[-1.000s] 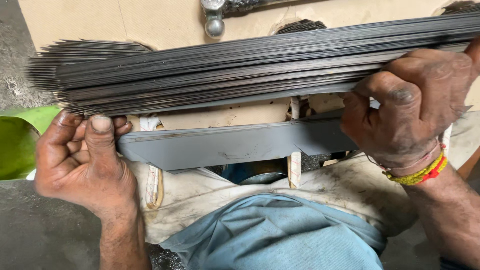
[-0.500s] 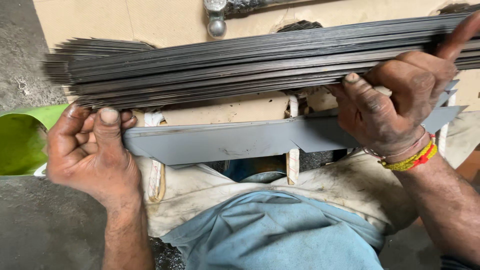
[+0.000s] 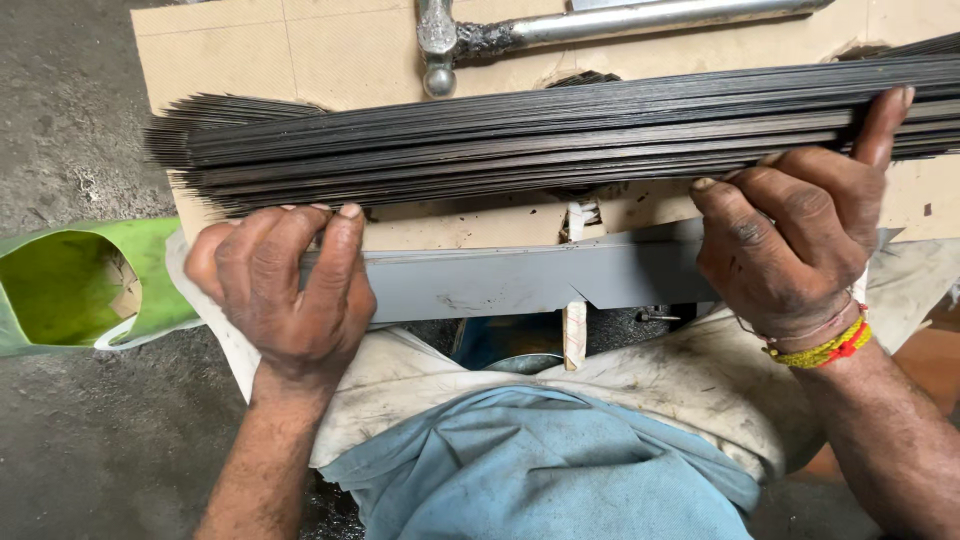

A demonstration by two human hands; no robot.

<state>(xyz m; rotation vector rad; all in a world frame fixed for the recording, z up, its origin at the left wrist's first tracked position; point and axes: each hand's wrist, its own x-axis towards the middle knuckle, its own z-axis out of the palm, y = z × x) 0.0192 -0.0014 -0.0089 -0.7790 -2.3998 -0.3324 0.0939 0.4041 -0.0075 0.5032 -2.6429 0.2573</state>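
Only one package in view: a green plastic bag (image 3: pixel 75 285), lying on its side on the grey concrete floor (image 3: pixel 70 440) at the left edge. Mouth open toward the camera, showing a rounded yellow-green hollow with a scrap of brown inside. White handle loop at the lower rim, curling toward the dirty white cloth (image 3: pixel 215 330) beside it. Flat sheets of tan corrugated cardboard (image 3: pixel 300 50) spread farther up, plain, unfolded, with seams between the pieces; whether once a box, impossible to tell. No labels, signs or screens anywhere.
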